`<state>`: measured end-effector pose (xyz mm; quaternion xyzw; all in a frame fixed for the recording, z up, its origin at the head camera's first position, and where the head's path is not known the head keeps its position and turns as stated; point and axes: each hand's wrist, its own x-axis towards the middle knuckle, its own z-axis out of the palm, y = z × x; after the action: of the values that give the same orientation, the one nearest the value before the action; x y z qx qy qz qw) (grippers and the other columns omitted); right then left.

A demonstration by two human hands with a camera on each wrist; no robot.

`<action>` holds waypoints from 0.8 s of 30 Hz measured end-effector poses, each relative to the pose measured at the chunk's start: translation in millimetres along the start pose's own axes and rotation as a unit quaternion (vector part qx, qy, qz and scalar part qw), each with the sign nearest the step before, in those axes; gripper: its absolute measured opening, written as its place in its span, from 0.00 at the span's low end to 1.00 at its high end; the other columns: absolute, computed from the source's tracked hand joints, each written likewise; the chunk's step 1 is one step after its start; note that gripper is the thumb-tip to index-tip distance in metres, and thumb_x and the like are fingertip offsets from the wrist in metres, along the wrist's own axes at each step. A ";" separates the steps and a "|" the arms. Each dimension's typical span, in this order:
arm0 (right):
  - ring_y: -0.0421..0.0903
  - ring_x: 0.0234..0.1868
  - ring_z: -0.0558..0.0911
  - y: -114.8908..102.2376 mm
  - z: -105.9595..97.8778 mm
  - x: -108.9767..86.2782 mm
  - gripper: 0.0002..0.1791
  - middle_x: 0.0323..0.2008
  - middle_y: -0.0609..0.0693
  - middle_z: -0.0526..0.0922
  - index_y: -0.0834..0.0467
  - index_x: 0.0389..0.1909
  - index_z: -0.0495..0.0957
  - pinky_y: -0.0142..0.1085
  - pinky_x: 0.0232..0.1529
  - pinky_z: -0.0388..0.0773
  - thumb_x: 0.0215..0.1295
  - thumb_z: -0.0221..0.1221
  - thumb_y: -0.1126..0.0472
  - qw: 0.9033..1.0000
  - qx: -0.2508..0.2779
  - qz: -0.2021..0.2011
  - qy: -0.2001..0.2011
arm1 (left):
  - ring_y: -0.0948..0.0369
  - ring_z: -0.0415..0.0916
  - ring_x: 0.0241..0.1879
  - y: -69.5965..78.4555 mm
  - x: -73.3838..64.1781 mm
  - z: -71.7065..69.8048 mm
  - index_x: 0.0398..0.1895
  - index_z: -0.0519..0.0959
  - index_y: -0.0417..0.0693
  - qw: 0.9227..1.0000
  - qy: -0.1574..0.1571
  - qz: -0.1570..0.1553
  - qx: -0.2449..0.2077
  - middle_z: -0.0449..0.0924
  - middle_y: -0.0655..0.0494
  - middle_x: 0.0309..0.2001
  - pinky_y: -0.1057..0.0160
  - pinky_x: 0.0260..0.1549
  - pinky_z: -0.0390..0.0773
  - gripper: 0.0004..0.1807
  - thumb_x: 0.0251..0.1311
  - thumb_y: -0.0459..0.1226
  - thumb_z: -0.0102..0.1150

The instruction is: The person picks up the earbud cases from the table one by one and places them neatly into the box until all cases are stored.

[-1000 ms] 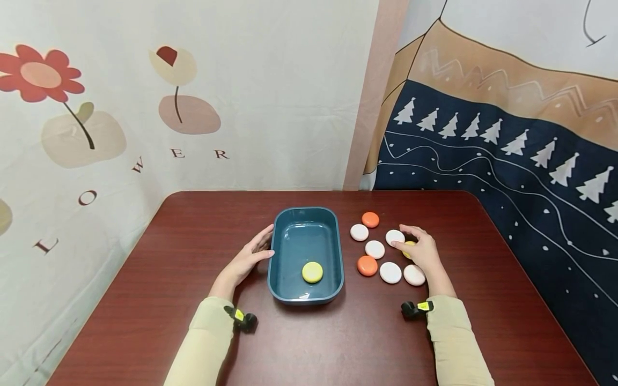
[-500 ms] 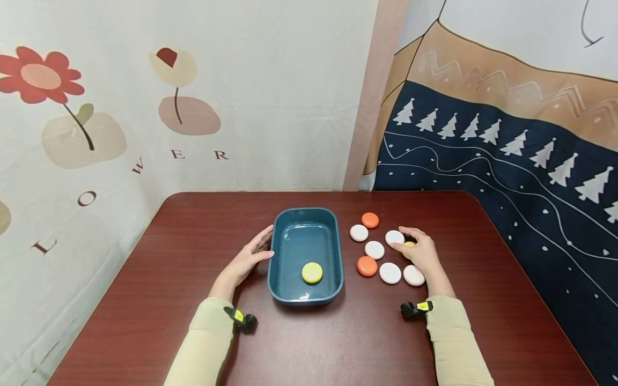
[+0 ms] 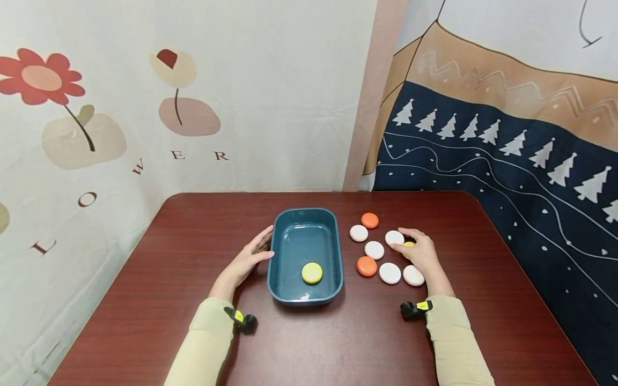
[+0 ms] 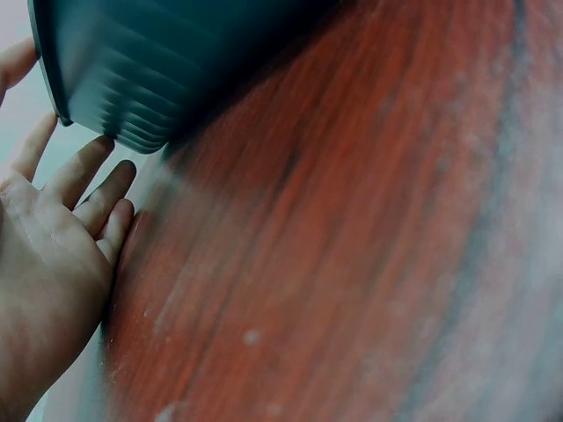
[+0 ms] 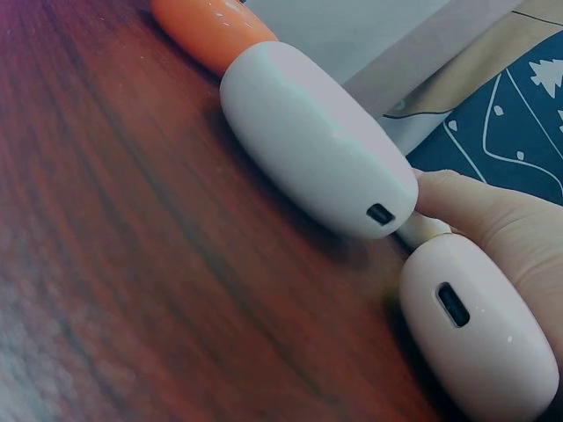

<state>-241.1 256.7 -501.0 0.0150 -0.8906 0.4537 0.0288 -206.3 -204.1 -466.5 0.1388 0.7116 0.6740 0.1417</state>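
Observation:
My left hand lies along the left side of a dark teal rectangular tray, thumb at the rim. In the left wrist view its fingers look spread against the tray's outer wall. A yellow rounded disc lies in the tray. On the right, my right hand has thumb and forefinger at the edges of a white disc; whether they pinch it is unclear. Its thumb partly covers another yellow disc. Two pale discs, one white and one pinkish, show small dark slots.
Left of the right hand lie an orange disc at the back, a white disc, another white disc and a nearer orange disc. The reddish-brown wooden table meets printed cloth behind.

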 end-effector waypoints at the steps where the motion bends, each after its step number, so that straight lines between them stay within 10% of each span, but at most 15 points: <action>1: 0.59 0.65 0.64 0.1 0.1 0.1 0.34 0.61 0.60 0.71 0.60 0.62 0.73 0.52 0.63 0.60 0.57 0.68 0.52 1.000 -0.001 0.001 0.000 | 0.44 0.41 0.72 -0.4 0.1 0.0 0.75 0.47 0.42 1.000 -0.001 0.001 0.000 0.45 0.37 0.73 0.43 0.66 0.42 0.38 0.64 0.24 0.49; 24: 0.59 0.64 0.66 0.1 -0.4 -2.3 0.31 0.60 0.60 0.73 0.60 0.60 0.75 0.52 0.62 0.62 0.57 0.68 0.52 1.000 -0.007 -0.003 0.006 | 0.45 0.42 0.72 1.6 -0.5 0.9 0.76 0.48 0.43 1.000 0.003 -0.005 -0.003 0.46 0.39 0.73 0.44 0.67 0.42 0.38 0.64 0.25 0.51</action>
<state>-238.8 257.1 -501.0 0.0151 -0.8935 0.4475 0.0356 -205.6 -203.4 -465.0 0.1326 0.7105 0.6761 0.1434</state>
